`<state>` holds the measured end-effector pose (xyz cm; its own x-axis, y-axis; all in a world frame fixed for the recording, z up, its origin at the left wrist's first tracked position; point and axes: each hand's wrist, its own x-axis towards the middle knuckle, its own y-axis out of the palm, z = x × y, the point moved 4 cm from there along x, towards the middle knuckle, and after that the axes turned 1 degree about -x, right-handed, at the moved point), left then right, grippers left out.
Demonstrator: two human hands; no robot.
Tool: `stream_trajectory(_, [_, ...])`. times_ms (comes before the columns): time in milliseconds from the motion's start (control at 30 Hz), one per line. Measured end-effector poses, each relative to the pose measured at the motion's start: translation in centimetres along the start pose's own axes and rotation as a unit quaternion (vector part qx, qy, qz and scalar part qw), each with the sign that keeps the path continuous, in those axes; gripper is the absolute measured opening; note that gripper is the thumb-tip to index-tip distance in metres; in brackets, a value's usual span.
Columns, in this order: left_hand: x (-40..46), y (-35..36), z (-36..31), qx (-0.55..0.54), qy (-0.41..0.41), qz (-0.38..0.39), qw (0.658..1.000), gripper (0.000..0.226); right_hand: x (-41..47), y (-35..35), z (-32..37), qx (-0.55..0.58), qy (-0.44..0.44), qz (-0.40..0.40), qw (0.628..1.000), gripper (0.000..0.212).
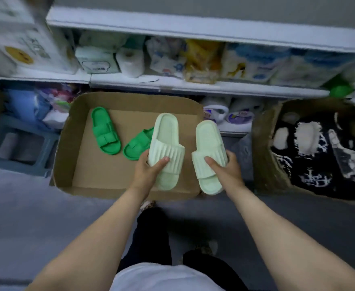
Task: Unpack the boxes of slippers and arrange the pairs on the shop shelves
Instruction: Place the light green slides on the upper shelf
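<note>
Two pale green slippers are gripped, one by the left hand [149, 168], one by the right hand [225, 168]. Both hang above the cardboard box [67, 143], which holds two dark green slippers [105, 133].

Two pale green slippers held up, two dark green ones in the box.

The left pale green slipper [165, 148] and the right pale green slipper [209, 156] have ribbed straps and point toes toward the person, held side by side over the right edge of the open cardboard box [67, 143]. A bright green slipper [105, 133] lies flat near the box's far left corner. Another bright green slipper [137, 145] lies beside it, partly hidden.
</note>
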<state>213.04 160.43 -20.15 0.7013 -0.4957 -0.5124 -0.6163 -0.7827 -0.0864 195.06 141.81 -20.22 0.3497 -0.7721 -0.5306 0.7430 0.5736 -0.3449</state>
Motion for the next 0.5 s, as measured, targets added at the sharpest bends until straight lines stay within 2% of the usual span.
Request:
stream_trajectory(67, [-2.1,5.0,-2.3,0.007,0.05,0.023,0.998,0.044,-1.3,-5.5,-0.2,0.031,-0.019,-0.024,0.999,0.07])
stream_trajectory(200, [-6.6,15.3,-6.4,-0.001,0.122,0.071,0.99,0.056,-4.3,-17.1,0.3,0.109,-0.062,-0.091,0.988,0.072])
stream_trajectory(367, [-11.4,26.8,-11.5,0.005,0.195,0.16,0.968,0.056,-7.1,-30.3,1.7,0.177,-0.119,-0.186,0.959,0.07])
stream_trajectory(500, [-13.1,34.2,-16.4,-0.008,0.227,0.227,0.947,0.073,-7.6,-38.9,3.3,0.227,-0.162,-0.233,0.932,0.068])
